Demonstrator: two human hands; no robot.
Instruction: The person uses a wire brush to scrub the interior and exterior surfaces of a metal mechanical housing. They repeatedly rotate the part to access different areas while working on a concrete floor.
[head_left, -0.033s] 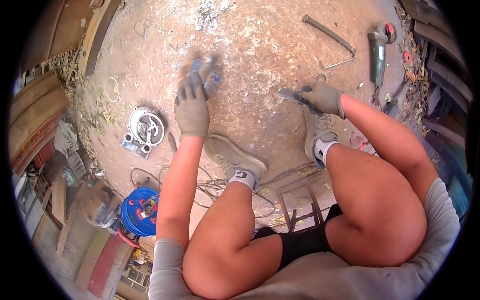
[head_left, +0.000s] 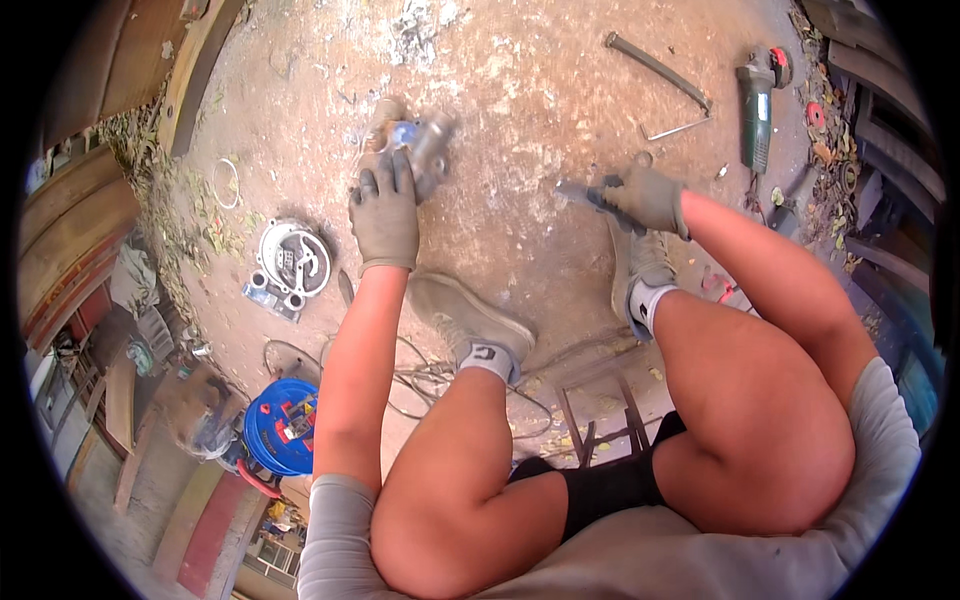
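My left hand (head_left: 385,225), in a grey-brown work glove, reaches forward with its fingers over a metal part (head_left: 432,145). The part is blurred, silvery with blue and brown patches, and appears gripped by the fingers. In front of my right shoe, my gloved right hand (head_left: 650,195) is closed around a dark-handled tool with a flat metal tip (head_left: 572,188). That tip points left and is smeared, so its exact kind is unclear. To the left of my left hand lies a round cast-metal housing (head_left: 293,258) with openings and two short tubes.
An angle grinder (head_left: 757,120) lies at the far right, near a bar (head_left: 655,70) and a bent thin rod (head_left: 678,126). Looped cable (head_left: 430,385) runs behind my left shoe (head_left: 470,315). A blue reel (head_left: 265,430) stands at lower left. Boards and leaves line both sides.
The metal part under my left hand has turned and shifted slightly right. My right hand stays nearly in place, with the tool tip more blurred.
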